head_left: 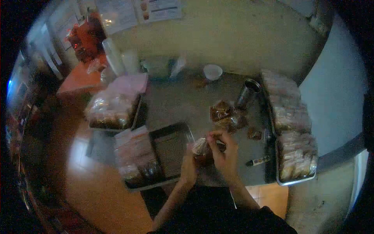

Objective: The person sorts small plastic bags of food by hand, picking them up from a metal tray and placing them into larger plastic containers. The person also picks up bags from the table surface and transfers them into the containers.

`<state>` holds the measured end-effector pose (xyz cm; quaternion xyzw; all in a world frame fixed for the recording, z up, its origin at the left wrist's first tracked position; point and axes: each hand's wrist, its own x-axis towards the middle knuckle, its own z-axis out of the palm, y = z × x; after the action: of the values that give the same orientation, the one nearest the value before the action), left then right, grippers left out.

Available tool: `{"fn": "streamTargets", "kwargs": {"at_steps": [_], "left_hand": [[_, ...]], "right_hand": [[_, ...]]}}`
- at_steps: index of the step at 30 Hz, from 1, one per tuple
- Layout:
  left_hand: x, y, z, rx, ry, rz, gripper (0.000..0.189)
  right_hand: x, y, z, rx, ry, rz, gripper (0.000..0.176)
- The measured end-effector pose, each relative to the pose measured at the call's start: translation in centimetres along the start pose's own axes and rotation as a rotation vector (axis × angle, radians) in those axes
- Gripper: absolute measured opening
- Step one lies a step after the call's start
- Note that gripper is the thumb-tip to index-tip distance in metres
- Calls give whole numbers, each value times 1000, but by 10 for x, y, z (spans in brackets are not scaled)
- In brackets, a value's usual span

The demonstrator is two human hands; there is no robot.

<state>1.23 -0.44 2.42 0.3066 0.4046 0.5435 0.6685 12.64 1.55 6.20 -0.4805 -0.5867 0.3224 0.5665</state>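
Note:
Near the table's front edge, a small clear bag with brown contents point(203, 156) is between my two hands. My left hand point(188, 165) is closed on the bag's left side, its fingers partly blurred. My right hand point(224, 154) pinches the bag's gathered top with thumb and forefinger. Just beyond my hands lie more bags with brown contents point(221, 111). To the left is a dark tray point(171, 177), its left part filled with upright packets point(136, 154).
A white bowl point(213, 72) and a dark cup point(248, 93) stand farther back. Packet-filled trays line the right edge point(297, 163). A marker point(258, 160) lies right of my hands. Another loaded tray point(113, 109) is back left.

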Motion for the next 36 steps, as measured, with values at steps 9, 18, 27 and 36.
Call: {"fn": "streamTargets", "kwargs": {"at_steps": [9,18,27,36], "left_hand": [[-13,1,-1,407,42,49,57],[-7,16,-23,1,105,174,54],[-16,29,1,218,206,110,53],[-16,31,-34,8,211,110,52]], "right_hand": [[-5,7,3,-214,-9,-107,14],[19,90,-126,-1275,236,1,27],[17,160,-158,-1419,299,17,31],[28,37,-87,-191,-63,-89,7]]}}
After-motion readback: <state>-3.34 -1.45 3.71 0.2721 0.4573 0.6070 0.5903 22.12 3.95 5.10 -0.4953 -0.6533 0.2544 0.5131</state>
